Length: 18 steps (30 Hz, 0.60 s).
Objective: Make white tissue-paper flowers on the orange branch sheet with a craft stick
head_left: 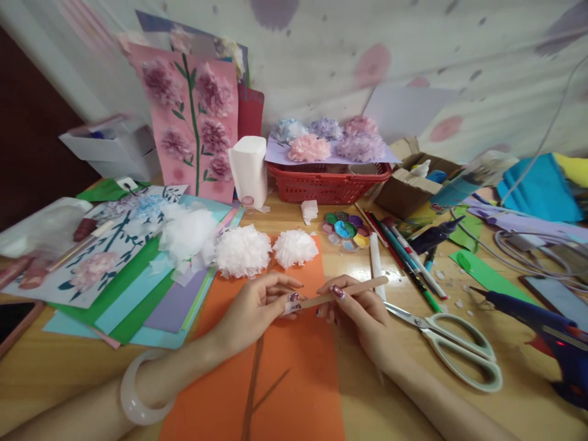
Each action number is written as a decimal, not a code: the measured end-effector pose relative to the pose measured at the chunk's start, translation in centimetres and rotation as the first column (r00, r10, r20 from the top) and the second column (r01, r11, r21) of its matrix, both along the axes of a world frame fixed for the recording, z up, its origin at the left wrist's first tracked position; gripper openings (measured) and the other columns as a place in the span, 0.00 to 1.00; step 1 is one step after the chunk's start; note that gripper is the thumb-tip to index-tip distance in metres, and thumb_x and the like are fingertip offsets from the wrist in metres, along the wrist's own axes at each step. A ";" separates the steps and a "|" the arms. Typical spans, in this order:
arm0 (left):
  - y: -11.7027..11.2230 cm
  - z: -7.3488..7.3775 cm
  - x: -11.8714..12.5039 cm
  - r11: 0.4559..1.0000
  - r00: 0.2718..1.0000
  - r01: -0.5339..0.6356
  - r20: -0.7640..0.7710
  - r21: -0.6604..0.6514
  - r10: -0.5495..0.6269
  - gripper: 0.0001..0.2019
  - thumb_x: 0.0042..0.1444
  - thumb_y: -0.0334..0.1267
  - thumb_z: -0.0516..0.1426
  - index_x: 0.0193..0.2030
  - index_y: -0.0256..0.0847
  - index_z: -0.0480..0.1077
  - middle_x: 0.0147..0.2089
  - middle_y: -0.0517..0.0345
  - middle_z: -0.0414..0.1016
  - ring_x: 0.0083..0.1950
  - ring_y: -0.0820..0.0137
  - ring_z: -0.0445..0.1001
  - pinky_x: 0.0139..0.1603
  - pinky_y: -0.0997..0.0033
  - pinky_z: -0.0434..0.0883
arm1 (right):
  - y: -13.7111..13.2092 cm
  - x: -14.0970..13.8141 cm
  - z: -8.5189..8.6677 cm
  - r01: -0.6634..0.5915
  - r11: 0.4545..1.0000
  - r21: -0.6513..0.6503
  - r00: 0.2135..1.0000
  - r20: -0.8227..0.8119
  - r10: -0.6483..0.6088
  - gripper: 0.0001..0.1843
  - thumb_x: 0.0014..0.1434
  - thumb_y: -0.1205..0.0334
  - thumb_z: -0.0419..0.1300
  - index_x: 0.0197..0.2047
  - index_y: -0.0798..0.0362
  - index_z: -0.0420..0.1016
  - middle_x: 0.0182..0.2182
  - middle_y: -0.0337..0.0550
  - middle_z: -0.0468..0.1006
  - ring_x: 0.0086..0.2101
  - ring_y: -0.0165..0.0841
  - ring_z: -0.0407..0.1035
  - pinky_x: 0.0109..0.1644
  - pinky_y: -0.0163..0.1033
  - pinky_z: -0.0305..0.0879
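Above an orange sheet of paper [303,380] with a brown stem drawn on it, both hands are raised. My right hand [362,312] pinches a flat wooden craft stick [362,286] between thumb and fingers. My left hand [261,309], with a white bangle on its wrist, closes thumb and finger on a small piece of white tissue paper [293,304] at the stick's left end. Just beyond the hands, two fluffy white paper flowers [243,251] rest at the top of the orange sheet. A loose heap of white tissue [188,233] lies to their left.
Scissors [441,343] and a blue glue gun [542,324] lie at right. Behind stand a paint palette [344,229], pens [408,257] and a red basket [321,185] under paper flowers. Coloured sheets [169,306] cover the left side, before a pink flower picture [195,122].
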State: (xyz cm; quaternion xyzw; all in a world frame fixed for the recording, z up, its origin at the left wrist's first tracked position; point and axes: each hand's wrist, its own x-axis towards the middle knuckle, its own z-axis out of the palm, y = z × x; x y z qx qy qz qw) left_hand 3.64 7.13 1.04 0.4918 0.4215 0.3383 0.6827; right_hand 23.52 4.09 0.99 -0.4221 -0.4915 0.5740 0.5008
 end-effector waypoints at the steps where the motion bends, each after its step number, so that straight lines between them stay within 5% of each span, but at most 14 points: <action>1: 0.0 0.1 0.0 1.000 1.000 0.004 0.003 0.011 -0.004 0.10 0.54 0.39 0.62 0.42 0.40 0.74 0.39 0.57 0.78 0.43 0.68 0.78 0.43 0.67 0.79 | 0.0 0.0 0.0 0.002 1.000 0.000 1.000 0.003 -0.002 0.14 0.63 0.49 0.62 0.34 0.52 0.77 0.28 0.40 0.77 0.27 0.29 0.69 0.32 0.34 0.64; 9: -0.6 0.2 -0.5 0.988 0.988 0.140 0.057 0.061 -0.144 0.18 0.55 0.34 0.61 0.53 0.42 0.68 0.48 0.53 0.79 0.51 0.66 0.78 0.55 0.64 0.73 | 0.3 -0.1 0.5 0.048 0.998 -0.034 0.998 0.050 -0.046 0.18 0.60 0.46 0.63 0.30 0.53 0.75 0.28 0.40 0.75 0.26 0.29 0.68 0.29 0.34 0.61; 13: -0.7 0.0 -0.6 0.992 0.991 0.121 0.051 0.038 -0.123 0.19 0.59 0.34 0.58 0.57 0.42 0.65 0.54 0.49 0.78 0.55 0.64 0.76 0.58 0.61 0.71 | 0.5 0.0 0.4 0.060 0.996 -0.059 0.997 0.054 -0.057 0.18 0.59 0.47 0.64 0.28 0.53 0.75 0.29 0.40 0.75 0.25 0.27 0.66 0.29 0.34 0.61; 18: -0.4 0.0 -0.6 0.999 0.995 0.049 0.089 -0.016 -0.048 0.22 0.57 0.34 0.60 0.58 0.41 0.61 0.55 0.47 0.77 0.52 0.65 0.77 0.56 0.61 0.73 | 0.5 0.4 -0.4 0.117 0.992 -0.048 0.992 -0.038 -0.119 0.13 0.62 0.50 0.62 0.37 0.51 0.76 0.27 0.39 0.75 0.26 0.29 0.67 0.30 0.34 0.61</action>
